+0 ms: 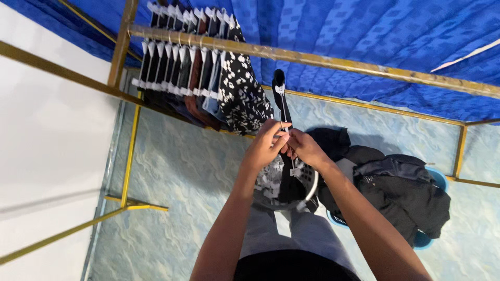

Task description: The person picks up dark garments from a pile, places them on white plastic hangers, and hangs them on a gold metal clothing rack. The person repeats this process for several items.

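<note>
My left hand (265,147) and my right hand (304,148) meet in front of me, both pinching the thin white hook of a clip hanger (280,89) that carries a narrow black garment (284,106). The garment runs from above my hands down behind them. Just beyond it a yellow metal rail (333,61) bears a row of hung garments (182,78) on white clip hangers, ending in a black one with white flowers (242,96). Under my hands is a round grey basket (313,188) with black and patterned cloth inside.
A blue tub (440,179) heaped with dark clothes (401,187) stands on the pale blue patterned floor (177,171) to the right. Yellow rack bars (130,156) cross left and right. A white wall (47,130) is at left, blue cloth (364,31) behind.
</note>
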